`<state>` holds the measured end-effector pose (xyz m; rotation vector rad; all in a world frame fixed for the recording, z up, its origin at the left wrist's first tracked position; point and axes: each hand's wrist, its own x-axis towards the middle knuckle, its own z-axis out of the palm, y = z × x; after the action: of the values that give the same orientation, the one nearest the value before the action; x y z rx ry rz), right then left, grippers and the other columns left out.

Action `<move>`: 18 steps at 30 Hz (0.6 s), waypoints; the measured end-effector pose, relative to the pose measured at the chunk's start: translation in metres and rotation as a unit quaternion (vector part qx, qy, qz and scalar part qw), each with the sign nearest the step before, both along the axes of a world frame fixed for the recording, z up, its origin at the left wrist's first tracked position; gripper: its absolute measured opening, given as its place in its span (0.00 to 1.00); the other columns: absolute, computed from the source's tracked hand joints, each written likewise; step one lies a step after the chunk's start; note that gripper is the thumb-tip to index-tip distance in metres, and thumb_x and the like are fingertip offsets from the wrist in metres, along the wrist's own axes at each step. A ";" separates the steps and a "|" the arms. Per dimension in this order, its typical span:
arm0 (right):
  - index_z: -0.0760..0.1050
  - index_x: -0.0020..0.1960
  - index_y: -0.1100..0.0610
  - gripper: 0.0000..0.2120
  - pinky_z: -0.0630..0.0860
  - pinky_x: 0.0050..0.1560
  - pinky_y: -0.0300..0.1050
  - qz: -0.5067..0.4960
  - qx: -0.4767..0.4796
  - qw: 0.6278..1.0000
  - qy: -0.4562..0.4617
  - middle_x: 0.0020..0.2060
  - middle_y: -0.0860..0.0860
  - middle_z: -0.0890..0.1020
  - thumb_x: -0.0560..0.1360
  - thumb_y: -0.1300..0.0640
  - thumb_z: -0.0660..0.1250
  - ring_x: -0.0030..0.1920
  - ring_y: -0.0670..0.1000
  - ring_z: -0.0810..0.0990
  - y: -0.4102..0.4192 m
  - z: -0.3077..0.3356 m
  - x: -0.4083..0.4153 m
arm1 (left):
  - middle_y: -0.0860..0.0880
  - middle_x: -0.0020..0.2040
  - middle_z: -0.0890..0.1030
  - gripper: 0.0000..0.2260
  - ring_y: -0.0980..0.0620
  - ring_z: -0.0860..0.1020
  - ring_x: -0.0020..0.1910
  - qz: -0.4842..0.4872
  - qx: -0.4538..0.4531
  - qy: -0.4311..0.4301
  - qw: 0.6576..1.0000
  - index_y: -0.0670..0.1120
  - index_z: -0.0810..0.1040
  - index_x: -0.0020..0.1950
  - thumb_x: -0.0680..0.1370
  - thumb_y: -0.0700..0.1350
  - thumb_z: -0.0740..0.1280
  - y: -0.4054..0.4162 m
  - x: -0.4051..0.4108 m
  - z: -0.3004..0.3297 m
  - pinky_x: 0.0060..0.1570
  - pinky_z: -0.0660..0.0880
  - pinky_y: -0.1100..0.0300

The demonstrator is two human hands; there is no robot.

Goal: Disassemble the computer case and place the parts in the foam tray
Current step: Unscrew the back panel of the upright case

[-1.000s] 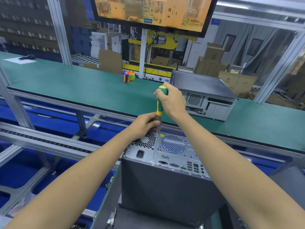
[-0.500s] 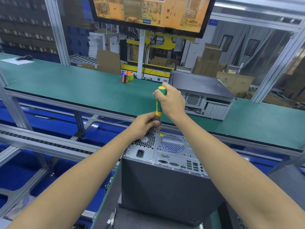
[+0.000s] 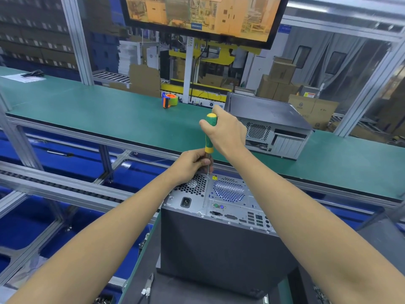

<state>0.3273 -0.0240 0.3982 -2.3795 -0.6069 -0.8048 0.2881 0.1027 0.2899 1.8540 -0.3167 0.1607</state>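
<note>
Your left hand [image 3: 190, 163] curls round the lower shaft of the screwdriver [image 3: 210, 139], steadying its tip at the far top edge of the computer case [image 3: 219, 242], which stands on end just in front of you with its rear panel facing up. Your right hand [image 3: 225, 130] grips the green-and-yellow handle from above. Farther right, 1 more grey chassis [image 3: 269, 126] lies on the green bench [image 3: 109, 115].

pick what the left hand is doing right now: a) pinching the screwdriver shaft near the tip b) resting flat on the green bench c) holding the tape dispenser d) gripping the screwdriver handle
a: the left hand pinches the metal shaft of the screwdriver just above the computer case, while the right hand grips the handle.
</note>
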 end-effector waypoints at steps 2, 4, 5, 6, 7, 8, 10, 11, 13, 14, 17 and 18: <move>0.65 0.47 0.48 0.10 0.68 0.34 0.45 0.041 0.018 0.999 -0.002 0.37 0.47 0.76 0.72 0.43 0.61 0.36 0.52 0.75 0.000 -0.001 0.000 | 0.46 0.46 0.86 0.08 0.45 0.85 0.48 -0.003 0.006 0.002 1.000 0.44 0.79 0.52 0.85 0.38 0.61 -0.001 0.001 -0.001 0.52 0.83 0.56; 0.66 0.47 0.50 0.06 0.72 0.35 0.50 0.097 0.048 0.993 0.044 0.35 0.49 0.77 0.75 0.49 0.60 0.36 0.55 0.76 0.000 -0.001 0.001 | 0.45 0.47 0.86 0.08 0.43 0.84 0.50 -0.020 0.008 0.011 1.000 0.43 0.79 0.52 0.85 0.39 0.61 0.000 0.002 0.000 0.54 0.83 0.54; 0.66 0.46 0.51 0.05 0.74 0.36 0.53 0.115 0.056 0.990 0.067 0.34 0.50 0.77 0.75 0.50 0.60 0.36 0.55 0.77 0.001 -0.001 0.001 | 0.44 0.48 0.86 0.08 0.44 0.84 0.51 -0.037 0.011 0.020 0.999 0.43 0.79 0.53 0.86 0.39 0.60 0.003 0.003 0.001 0.54 0.82 0.56; 0.66 0.46 0.51 0.05 0.76 0.38 0.55 0.124 0.056 0.988 0.078 0.34 0.51 0.78 0.76 0.51 0.60 0.36 0.55 0.77 0.002 -0.001 0.001 | 0.44 0.49 0.86 0.09 0.46 0.85 0.51 -0.054 0.013 0.033 0.998 0.42 0.79 0.54 0.86 0.40 0.60 0.008 0.004 0.004 0.53 0.81 0.58; 0.66 0.46 0.51 0.05 0.77 0.40 0.56 0.129 0.051 0.987 0.080 0.35 0.51 0.79 0.75 0.51 0.60 0.37 0.55 0.77 0.003 -0.001 -0.001 | 0.44 0.50 0.86 0.11 0.49 0.84 0.51 -0.064 0.013 0.050 0.997 0.40 0.79 0.55 0.87 0.41 0.58 0.013 0.007 0.008 0.52 0.80 0.61; 0.66 0.46 0.51 0.05 0.77 0.40 0.56 0.134 0.049 0.987 0.078 0.36 0.51 0.79 0.75 0.50 0.59 0.37 0.54 0.77 0.004 -0.001 -0.002 | 0.44 0.51 0.86 0.13 0.51 0.84 0.51 -0.064 0.007 0.071 0.995 0.39 0.79 0.57 0.87 0.43 0.57 0.019 0.009 0.011 0.53 0.79 0.60; 0.66 0.46 0.50 0.07 0.78 0.41 0.57 0.151 0.060 0.983 0.083 0.37 0.50 0.81 0.73 0.48 0.57 0.37 0.54 0.79 0.006 -0.003 -0.006 | 0.42 0.53 0.85 0.15 0.47 0.83 0.55 -0.040 0.036 0.109 0.993 0.39 0.78 0.58 0.88 0.47 0.56 0.026 0.018 0.018 0.59 0.78 0.51; 0.66 0.46 0.49 0.06 0.79 0.41 0.58 0.161 0.074 0.980 0.094 0.38 0.50 0.82 0.72 0.48 0.57 0.37 0.54 0.80 0.007 -0.004 -0.006 | 0.41 0.53 0.84 0.14 0.44 0.82 0.58 -0.038 0.100 0.128 0.986 0.42 0.79 0.58 0.88 0.48 0.56 0.027 0.024 0.020 0.64 0.75 0.47; 0.65 0.45 0.48 0.04 0.80 0.42 0.61 0.179 0.102 0.972 0.116 0.38 0.48 0.82 0.72 0.49 0.57 0.37 0.54 0.81 0.009 -0.006 -0.007 | 0.45 0.62 0.82 0.14 0.43 0.76 0.67 -0.074 0.283 0.188 0.938 0.50 0.80 0.60 0.86 0.53 0.58 0.022 0.032 0.021 0.72 0.67 0.46; 0.65 0.44 0.48 0.02 0.80 0.43 0.62 0.183 0.114 0.969 0.121 0.37 0.47 0.82 0.72 0.51 0.57 0.35 0.53 0.81 0.009 -0.007 -0.007 | 0.51 0.67 0.80 0.16 0.47 0.75 0.69 -0.091 0.338 0.209 0.913 0.51 0.80 0.65 0.86 0.57 0.58 0.019 0.034 0.021 0.74 0.64 0.46; 0.65 0.43 0.48 0.02 0.79 0.42 0.64 0.190 0.147 0.962 0.127 0.36 0.50 0.81 0.72 0.52 0.58 0.33 0.53 0.81 0.010 -0.008 -0.007 | 0.66 0.51 0.83 0.16 0.66 0.80 0.49 -0.120 0.274 0.230 0.926 0.50 0.85 0.51 0.84 0.56 0.61 0.028 0.033 0.019 0.64 0.71 0.45; 0.65 0.43 0.48 0.02 0.79 0.41 0.64 0.191 0.153 0.961 0.125 0.35 0.51 0.81 0.71 0.52 0.58 0.33 0.53 0.80 0.010 -0.008 -0.008 | 0.66 0.50 0.84 0.14 0.67 0.81 0.48 -0.134 0.230 0.241 0.933 0.53 0.86 0.49 0.83 0.57 0.63 0.035 0.032 0.018 0.60 0.73 0.50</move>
<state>0.3193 -0.0135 0.3901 -1.9553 -0.7435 -0.3875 0.3204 0.1379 0.3075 2.2092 -0.2728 -0.5975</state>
